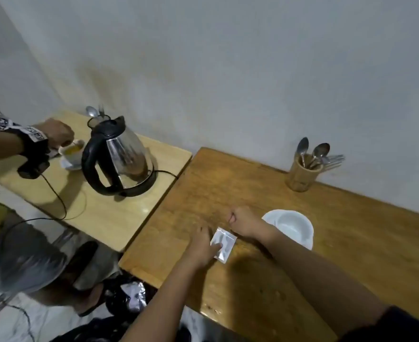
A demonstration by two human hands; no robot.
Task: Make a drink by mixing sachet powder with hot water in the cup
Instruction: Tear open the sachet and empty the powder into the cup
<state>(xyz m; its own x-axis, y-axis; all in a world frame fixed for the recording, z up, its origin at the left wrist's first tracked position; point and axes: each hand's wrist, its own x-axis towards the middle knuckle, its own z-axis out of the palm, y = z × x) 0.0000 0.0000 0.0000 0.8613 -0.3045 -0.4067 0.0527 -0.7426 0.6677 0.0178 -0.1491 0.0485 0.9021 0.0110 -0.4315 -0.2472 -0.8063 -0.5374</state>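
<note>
The sachet (222, 245) lies flat on the table (253, 193), long axis running away from the person. The left hand (202, 245) rests fingers loosely spread on its left edge; the right hand (244, 222), curled into a fist, touches its far corner. Just right stands the empty white cup (292, 227). Farther off, a holder (302, 175) carries spoons; the kettle (119, 156) sits well left.

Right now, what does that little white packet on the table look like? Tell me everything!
The packet is a small, flat, white square, probably paper or foil, with blurry grey marks on it. It lies flat on the brown wooden table, beside the white cup. The left hand presses its fingers on one edge; the right hand, closed in a fist, is at its far corner. It looks unopened, though that's hard to tell.
</note>
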